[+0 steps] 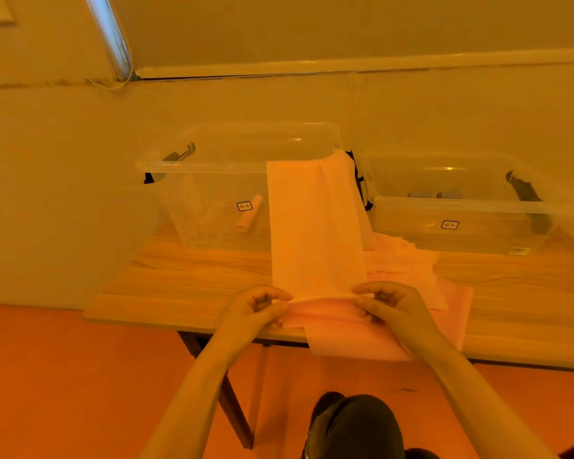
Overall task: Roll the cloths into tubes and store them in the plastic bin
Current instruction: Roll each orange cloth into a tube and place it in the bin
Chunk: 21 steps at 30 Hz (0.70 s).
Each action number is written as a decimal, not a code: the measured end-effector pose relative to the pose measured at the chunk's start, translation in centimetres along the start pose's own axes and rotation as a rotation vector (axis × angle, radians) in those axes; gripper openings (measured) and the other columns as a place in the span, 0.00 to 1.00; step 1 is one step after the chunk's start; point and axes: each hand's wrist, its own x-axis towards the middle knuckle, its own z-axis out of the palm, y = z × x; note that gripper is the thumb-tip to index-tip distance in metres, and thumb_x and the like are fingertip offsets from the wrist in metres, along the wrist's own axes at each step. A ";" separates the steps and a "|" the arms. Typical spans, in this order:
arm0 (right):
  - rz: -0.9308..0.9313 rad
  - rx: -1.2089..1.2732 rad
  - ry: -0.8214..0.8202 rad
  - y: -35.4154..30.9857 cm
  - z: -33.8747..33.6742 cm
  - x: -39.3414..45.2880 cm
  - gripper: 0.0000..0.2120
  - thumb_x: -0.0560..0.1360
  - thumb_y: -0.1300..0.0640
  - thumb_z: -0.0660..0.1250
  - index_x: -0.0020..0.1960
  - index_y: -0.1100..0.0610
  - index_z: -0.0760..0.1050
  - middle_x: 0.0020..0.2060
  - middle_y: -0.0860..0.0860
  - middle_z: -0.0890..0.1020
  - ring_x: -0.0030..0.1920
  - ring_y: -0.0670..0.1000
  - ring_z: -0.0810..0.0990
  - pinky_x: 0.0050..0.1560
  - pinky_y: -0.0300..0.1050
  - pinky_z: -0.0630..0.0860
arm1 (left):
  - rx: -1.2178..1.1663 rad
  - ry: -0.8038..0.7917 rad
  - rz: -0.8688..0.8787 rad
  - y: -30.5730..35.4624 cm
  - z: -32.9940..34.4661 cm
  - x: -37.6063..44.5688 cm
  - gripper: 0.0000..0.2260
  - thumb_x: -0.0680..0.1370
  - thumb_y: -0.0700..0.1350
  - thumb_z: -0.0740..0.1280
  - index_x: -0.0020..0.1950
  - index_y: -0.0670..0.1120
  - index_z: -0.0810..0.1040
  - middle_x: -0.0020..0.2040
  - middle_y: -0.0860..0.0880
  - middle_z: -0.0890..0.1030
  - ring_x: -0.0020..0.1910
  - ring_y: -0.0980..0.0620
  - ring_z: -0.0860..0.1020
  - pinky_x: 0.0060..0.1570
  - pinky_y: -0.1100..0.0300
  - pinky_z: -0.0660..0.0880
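Note:
A long pale pink cloth lies stretched from the table's front edge up over the rim of the clear plastic bin at the left. Its near end is turned into a thin roll. My left hand pinches the left end of that roll and my right hand pinches the right end. One rolled cloth tube lies inside the left bin. More pink cloths lie flat under and to the right of the long one, one hanging over the table edge.
A second clear plastic bin with black latches stands at the right on the wooden table. The table stands against a pale wall. Below the table edge are the orange floor, a table leg and my dark-clad knee.

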 end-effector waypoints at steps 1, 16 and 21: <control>0.004 0.010 0.006 0.0 0.0 0.0 0.08 0.73 0.68 0.68 0.45 0.57 0.81 0.29 0.52 0.81 0.29 0.44 0.78 0.31 0.34 0.74 | -0.014 0.000 -0.007 0.0 0.0 0.0 0.06 0.72 0.41 0.71 0.42 0.54 0.83 0.34 0.50 0.81 0.33 0.54 0.78 0.36 0.64 0.74; -0.030 0.064 0.033 0.1 0.3 0.0 0.07 0.74 0.68 0.66 0.45 0.59 0.80 0.28 0.52 0.80 0.28 0.46 0.77 0.29 0.36 0.74 | -0.052 -0.006 0.021 0.2 -0.1 -0.2 0.07 0.77 0.39 0.66 0.45 0.50 0.81 0.33 0.51 0.79 0.32 0.55 0.77 0.35 0.66 0.73; -0.027 0.033 0.009 0.0 0.1 -0.2 0.07 0.74 0.68 0.66 0.46 0.59 0.81 0.29 0.53 0.80 0.29 0.47 0.77 0.31 0.37 0.75 | -0.049 -0.014 0.047 0.3 0.1 -0.3 0.06 0.78 0.38 0.64 0.47 0.46 0.80 0.30 0.51 0.78 0.30 0.56 0.76 0.31 0.67 0.71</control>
